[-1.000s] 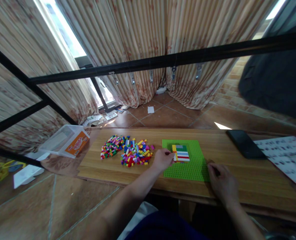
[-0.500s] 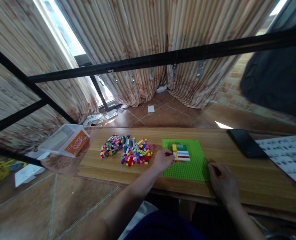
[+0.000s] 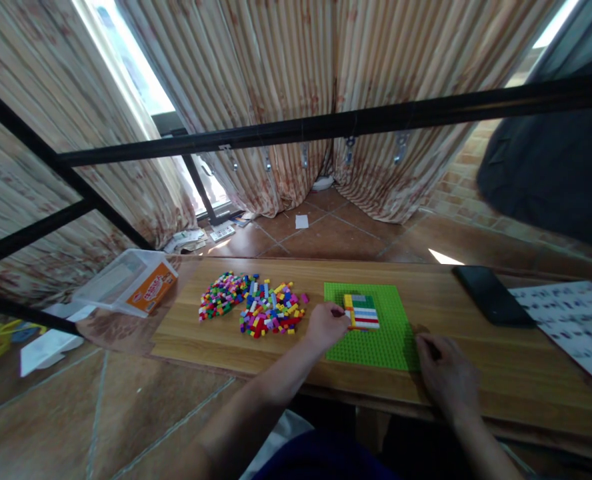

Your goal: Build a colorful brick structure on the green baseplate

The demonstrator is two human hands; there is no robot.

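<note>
two hands are held at the green baseplate point(image 3: 371, 353), and almost nothing has been changed over the last second. the left hand point(image 3: 325, 327) is kept at the left edge of the brick build point(image 3: 364, 313), its fingertips drawn close together; whether a small pale brick is pinched there or the edge is only being pressed cannot be told. by this steadiness, a piece is probably being seated or lined up rather than carried. the right hand point(image 3: 449, 373) is rested beside the baseplate's right edge, loosely curled; no brick is seen in it, but its underside is hidden, so its grip cannot be judged.

the build is set on the baseplate, with yellow along its left side and green, white and red rows beside it. farther left, loose bricks point(image 3: 275, 310) are heaped on the tabletop point(image 3: 201, 343), and a clear box point(image 3: 126, 283) is placed beyond them. at the far right, a black phone point(image 3: 493, 295) is laid beside a printed sheet point(image 3: 571, 323).
</note>
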